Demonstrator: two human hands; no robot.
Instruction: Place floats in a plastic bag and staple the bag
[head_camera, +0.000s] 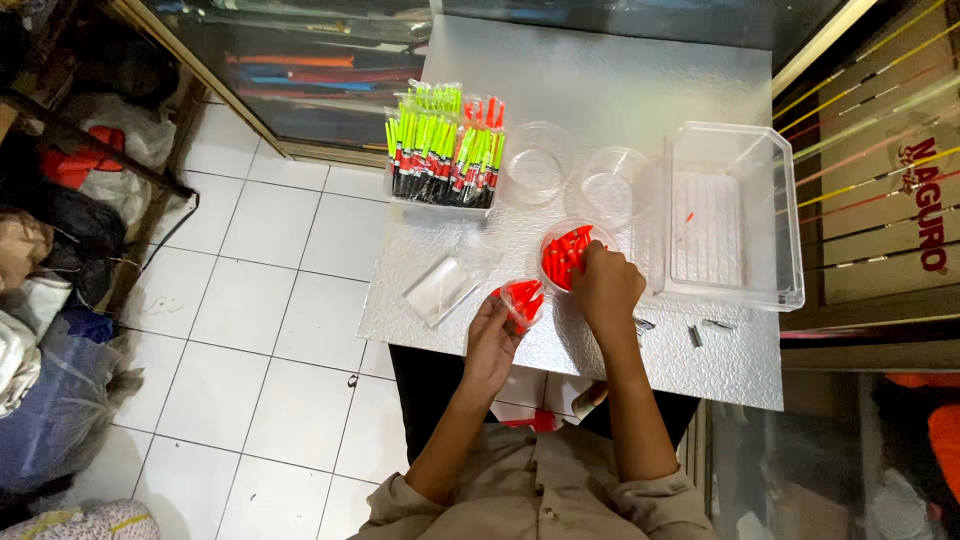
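Two hands: seen over a silver table (620, 90).
Left hand (492, 335): fingers closed on a small clear bag (522, 300) of orange pieces.
Right hand (605, 285): fingers curled into a round dish (565, 255) of orange pieces, grip apparently closed.
Floor (270, 330): white tiles.

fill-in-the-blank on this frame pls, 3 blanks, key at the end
1. The right hand reaches into a round clear plastic bowl filled with small ____ pieces.
2. The left hand holds a small clear bag above the ____ metal tabletop.
3. The big clear rectangular plastic bin stands to the ____ of that bowl as the camera sees it.

Missing words: orange; silver; right
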